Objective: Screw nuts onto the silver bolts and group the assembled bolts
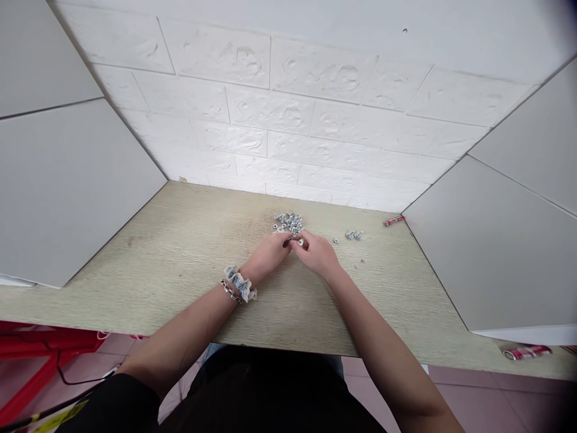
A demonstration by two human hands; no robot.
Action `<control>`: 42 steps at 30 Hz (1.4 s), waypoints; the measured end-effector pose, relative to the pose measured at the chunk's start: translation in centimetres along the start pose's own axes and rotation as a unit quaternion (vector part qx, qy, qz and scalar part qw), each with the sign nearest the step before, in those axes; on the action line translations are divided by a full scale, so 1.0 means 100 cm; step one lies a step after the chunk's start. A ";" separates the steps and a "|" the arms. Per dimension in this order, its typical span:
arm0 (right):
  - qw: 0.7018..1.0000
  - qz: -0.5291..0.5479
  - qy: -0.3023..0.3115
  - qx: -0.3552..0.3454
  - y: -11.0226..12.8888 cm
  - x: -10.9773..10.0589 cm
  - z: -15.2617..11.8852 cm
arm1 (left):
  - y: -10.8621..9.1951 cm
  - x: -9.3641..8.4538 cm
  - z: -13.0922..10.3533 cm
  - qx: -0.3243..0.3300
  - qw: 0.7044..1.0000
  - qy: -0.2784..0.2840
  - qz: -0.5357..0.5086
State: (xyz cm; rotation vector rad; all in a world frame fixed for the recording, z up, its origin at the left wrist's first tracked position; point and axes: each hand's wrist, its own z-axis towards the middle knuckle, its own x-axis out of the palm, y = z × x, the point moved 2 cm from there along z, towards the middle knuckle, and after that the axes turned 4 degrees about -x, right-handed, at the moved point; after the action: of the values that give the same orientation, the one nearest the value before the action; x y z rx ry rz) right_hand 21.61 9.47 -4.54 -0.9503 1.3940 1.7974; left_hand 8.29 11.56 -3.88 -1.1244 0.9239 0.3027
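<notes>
Pinching a small metal part [294,237] between them, left hand [271,251] and right hand [318,252] meet at the near edge of the bolt pile [294,222]. Part mostly covered; can't tell its long axis or which way it points.

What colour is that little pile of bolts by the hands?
The pile of bolts is shiny silver-grey; it shows best in the head view.

Left wrist [249,272]: ruffled, pale blue scrunchie [241,284] with cream lacy trim; beside it, towards elbow, silver chain bracelet [231,292], chunky links. Left arm: black sleeve [115,403], ending near elbow. Plain black top [274,391] below near edge of desk [180,258]; blue cloth [211,352] peeking out beside it.
</notes>
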 end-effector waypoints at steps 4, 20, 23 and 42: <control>1.000 0.009 0.010 -0.014 0.001 0.003 0.000 | 0.000 0.001 -0.001 0.012 1.000 0.003 -0.018; 1.000 0.002 0.014 0.009 0.001 0.002 0.000 | 0.001 0.004 0.000 0.012 1.000 -0.015 0.006; 0.999 0.017 0.009 0.029 0.001 0.000 0.000 | 0.001 0.004 0.001 0.010 1.000 -0.012 0.010; 1.000 0.018 -0.003 0.018 0.002 0.003 -0.001 | -0.001 0.003 -0.001 0.025 0.999 -0.026 0.001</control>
State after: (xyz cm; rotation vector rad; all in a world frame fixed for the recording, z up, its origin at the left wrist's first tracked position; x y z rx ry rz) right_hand 21.26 9.35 -4.69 -0.9053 1.4439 1.7936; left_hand 8.45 11.39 -4.05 -1.0660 0.8824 0.3064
